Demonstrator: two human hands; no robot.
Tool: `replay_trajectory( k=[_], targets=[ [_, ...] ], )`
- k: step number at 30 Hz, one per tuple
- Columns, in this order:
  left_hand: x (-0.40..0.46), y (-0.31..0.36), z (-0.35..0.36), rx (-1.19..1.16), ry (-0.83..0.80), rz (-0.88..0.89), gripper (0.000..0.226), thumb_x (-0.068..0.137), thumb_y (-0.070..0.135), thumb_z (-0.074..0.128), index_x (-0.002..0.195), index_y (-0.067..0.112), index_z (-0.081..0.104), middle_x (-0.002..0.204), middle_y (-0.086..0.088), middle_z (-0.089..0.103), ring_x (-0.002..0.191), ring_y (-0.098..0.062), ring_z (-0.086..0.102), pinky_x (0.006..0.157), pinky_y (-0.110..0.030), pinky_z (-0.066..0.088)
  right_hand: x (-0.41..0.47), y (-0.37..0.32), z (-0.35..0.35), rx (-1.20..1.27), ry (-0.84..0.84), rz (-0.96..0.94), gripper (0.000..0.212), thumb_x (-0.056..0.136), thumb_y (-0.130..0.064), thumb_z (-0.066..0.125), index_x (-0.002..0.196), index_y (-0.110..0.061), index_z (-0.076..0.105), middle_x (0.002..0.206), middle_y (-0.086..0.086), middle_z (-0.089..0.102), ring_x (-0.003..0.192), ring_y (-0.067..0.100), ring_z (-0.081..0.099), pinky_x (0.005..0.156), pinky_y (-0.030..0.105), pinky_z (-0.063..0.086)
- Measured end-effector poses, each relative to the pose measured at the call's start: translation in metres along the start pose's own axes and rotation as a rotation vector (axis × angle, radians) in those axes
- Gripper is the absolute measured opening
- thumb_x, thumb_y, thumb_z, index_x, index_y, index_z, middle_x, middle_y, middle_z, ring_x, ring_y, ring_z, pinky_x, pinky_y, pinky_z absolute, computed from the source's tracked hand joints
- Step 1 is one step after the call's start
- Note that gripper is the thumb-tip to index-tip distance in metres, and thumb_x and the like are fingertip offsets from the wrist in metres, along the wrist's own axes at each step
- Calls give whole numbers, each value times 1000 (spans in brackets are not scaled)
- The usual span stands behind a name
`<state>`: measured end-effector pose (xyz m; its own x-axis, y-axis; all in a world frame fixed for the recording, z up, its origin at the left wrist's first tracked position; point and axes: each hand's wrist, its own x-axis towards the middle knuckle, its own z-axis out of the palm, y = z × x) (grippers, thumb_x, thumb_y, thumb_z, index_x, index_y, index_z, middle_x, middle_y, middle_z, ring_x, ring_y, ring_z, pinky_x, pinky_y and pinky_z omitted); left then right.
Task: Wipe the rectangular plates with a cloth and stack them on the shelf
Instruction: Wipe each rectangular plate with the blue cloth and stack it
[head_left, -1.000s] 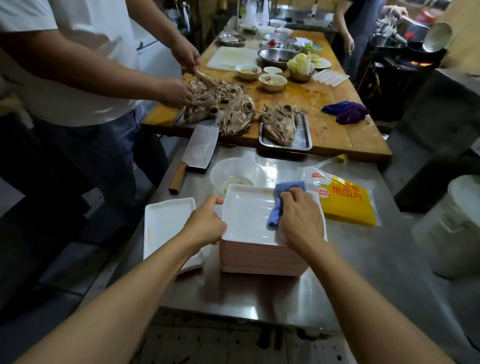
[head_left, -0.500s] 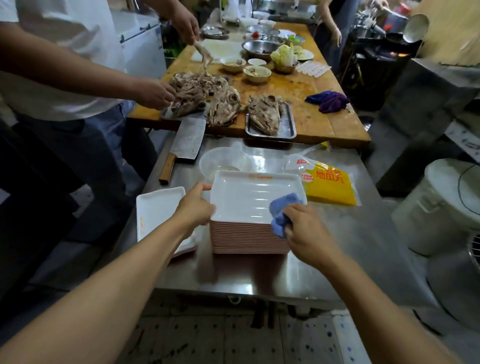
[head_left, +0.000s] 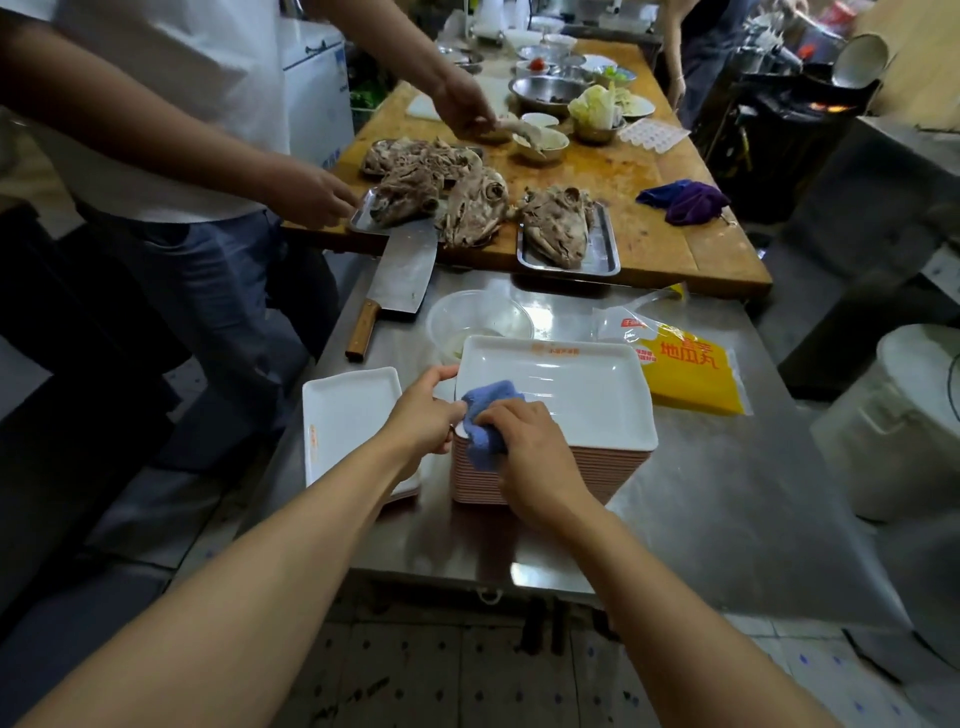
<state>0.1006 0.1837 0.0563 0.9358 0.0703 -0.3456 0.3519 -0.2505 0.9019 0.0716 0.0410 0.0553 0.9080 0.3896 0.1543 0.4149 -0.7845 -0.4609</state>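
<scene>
A tall stack of white rectangular plates (head_left: 576, 395) with pink undersides stands on the steel table (head_left: 727, 499). My left hand (head_left: 423, 415) grips the left rim of the top plate. My right hand (head_left: 530, 457) holds a bunched blue cloth (head_left: 485, 415) against the plate's near left corner. A separate white rectangular plate (head_left: 348, 421) lies flat on the table to the left of the stack, partly hidden by my left forearm.
Behind the stack sit a clear plastic bowl (head_left: 478, 317), a cleaver (head_left: 400, 283) with a wooden handle and a yellow packet (head_left: 685, 369). Beyond lies a wooden table (head_left: 654, 234) with trays of cooked heads, where a person in a white shirt works. A white bucket (head_left: 904, 421) stands at the right.
My right hand has dragged the blue cloth from the plate's right side across to its near left corner. My left hand has stayed on the left rim.
</scene>
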Motion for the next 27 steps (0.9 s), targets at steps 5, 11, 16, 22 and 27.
replay_trajectory(
  k=[5, 11, 16, 22, 27],
  targets=[
    [1, 7, 5, 243, 73, 79, 47, 90, 4, 47, 133, 23, 45, 77, -4, 56, 70, -20, 53, 56, -27, 44, -22, 35, -33, -229, 16, 119, 28, 81, -8, 62, 108, -14, 59, 116, 3, 57, 103, 22, 48, 85, 31, 39],
    [-2, 12, 11, 477, 138, 127, 48, 88, 2, 42, 134, 17, 45, 112, -17, 60, 103, -35, 57, 86, -47, 52, -45, 60, -63, -518, -9, 176, 26, 88, -6, 50, 113, -13, 53, 118, 4, 54, 108, 21, 45, 88, 29, 35],
    [-4, 12, 13, 683, 239, 71, 45, 91, 13, 48, 135, 19, 42, 127, -13, 52, 111, -33, 53, 86, -40, 45, -48, 62, -76, -490, -23, 205, 25, 89, -4, 50, 111, -11, 56, 117, 5, 54, 111, 19, 43, 80, 23, 35],
    [-14, 20, 44, 848, 194, 546, 45, 92, 28, 54, 136, 21, 46, 140, -1, 45, 129, -20, 37, 103, -35, 31, -57, 77, -95, -36, 251, 357, 27, 77, 10, 59, 99, -3, 67, 103, 13, 63, 97, 27, 56, 77, 31, 44],
    [-12, 10, 72, 1082, -70, 528, 55, 91, 36, 56, 142, 30, 36, 154, 2, 27, 142, -16, 21, 113, -39, 20, -61, 85, -99, 193, 353, 388, 21, 78, 7, 55, 90, -5, 69, 79, 6, 64, 64, 8, 53, 55, 10, 38]
  ],
)
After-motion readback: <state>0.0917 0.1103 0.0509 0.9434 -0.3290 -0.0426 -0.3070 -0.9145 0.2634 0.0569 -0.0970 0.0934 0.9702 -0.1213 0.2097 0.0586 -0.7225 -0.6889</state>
